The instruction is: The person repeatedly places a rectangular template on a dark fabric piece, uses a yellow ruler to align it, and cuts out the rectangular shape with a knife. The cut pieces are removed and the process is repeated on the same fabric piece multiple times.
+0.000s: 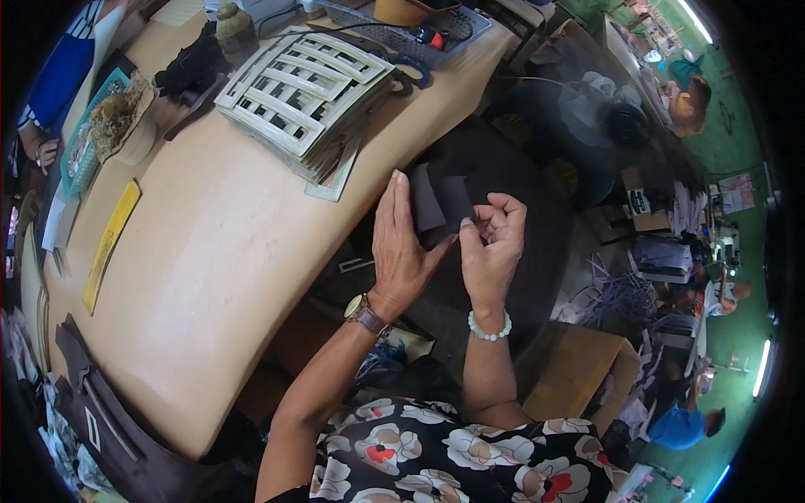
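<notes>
Head view, dark pieces [428, 204], yellow strip [111, 246], box [573, 369]

I have the left hand [396, 239] straight-fingered, thumb spread, just off the bench's [193, 277] right edge; my right hand [493, 243] curls fingers toward its thumb.

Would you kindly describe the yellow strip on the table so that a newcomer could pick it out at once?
Start at the big tan table filling much of the picture's left half. Near its left side, below the teal basket, lies the yellow strip, slanting from upper right to lower left. Its long, narrow shape and bright yellow colour set it apart from the basket.
</notes>
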{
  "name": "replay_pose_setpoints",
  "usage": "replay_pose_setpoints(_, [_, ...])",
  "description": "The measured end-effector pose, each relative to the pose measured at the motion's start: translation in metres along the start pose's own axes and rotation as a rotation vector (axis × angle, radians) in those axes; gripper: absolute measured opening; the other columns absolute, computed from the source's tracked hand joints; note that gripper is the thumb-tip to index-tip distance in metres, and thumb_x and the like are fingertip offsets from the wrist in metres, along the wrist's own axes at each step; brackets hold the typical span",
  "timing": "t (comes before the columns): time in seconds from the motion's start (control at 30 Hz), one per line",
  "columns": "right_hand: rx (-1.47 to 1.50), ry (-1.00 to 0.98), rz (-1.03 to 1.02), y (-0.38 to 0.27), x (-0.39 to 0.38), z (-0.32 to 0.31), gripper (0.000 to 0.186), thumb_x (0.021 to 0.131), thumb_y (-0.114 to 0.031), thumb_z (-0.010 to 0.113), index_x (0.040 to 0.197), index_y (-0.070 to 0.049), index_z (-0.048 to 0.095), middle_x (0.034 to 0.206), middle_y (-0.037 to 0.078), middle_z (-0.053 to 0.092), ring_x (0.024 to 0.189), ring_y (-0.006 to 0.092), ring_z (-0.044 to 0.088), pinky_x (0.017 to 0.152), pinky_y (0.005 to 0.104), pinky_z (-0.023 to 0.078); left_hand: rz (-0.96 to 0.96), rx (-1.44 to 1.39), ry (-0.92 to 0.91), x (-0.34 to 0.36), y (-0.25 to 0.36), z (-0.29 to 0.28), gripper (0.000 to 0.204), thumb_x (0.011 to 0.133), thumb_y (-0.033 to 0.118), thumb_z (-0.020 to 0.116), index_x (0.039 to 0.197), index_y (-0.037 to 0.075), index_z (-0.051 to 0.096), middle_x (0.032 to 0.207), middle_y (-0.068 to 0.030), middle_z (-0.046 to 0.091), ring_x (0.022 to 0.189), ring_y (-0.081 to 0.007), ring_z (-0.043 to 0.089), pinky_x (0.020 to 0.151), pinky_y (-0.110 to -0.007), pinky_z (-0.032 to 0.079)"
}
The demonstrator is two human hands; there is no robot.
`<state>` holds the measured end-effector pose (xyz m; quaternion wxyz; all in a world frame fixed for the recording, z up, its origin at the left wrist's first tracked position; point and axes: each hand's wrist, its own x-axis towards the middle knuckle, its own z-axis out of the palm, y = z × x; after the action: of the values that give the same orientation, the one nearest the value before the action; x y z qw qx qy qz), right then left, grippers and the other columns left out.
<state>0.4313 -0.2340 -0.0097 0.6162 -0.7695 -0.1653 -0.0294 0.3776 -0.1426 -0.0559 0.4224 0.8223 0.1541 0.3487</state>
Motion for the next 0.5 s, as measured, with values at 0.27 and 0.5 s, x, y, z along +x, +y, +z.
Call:
replay_pose_setpoints(0.27, [0.137, -0.037, 0.092, -0.001, 0.001, 0.001, 0.037, 0.080, 0.008, 0.057, 0.113, 0.002, 0.042, 0.086, 0.010, 0.062, 0.074, 0.0116, 0.060, 0.071, 0.0241, 0.048, 0.248, 0.220, -0.001, -0.017, -0.003, -0.004, 0.087, 0.064, 0.018, 0.083, 0.137, 0.008, 0.037, 0.147, -0.0236, 0.026, 0.137, -0.0452, 0.023, 0.109, -0.058, 0.022])
replay_pose_setpoints(0.5, [0.313, -0.018, 0.086, 0.001, 0.003, -0.002, 0.037, 0.082, 0.010, 0.054, 0.115, 0.000, 0.042, 0.092, 0.009, 0.060, 0.079, 0.0095, 0.057, 0.071, 0.0218, 0.046, 0.063, 0.278, -0.128, -0.026, -0.015, -0.004, 0.062, 0.071, 0.023, 0.077, 0.125, 0.005, 0.051, 0.145, -0.0226, 0.030, 0.136, -0.0440, 0.025, 0.108, -0.055, 0.025])
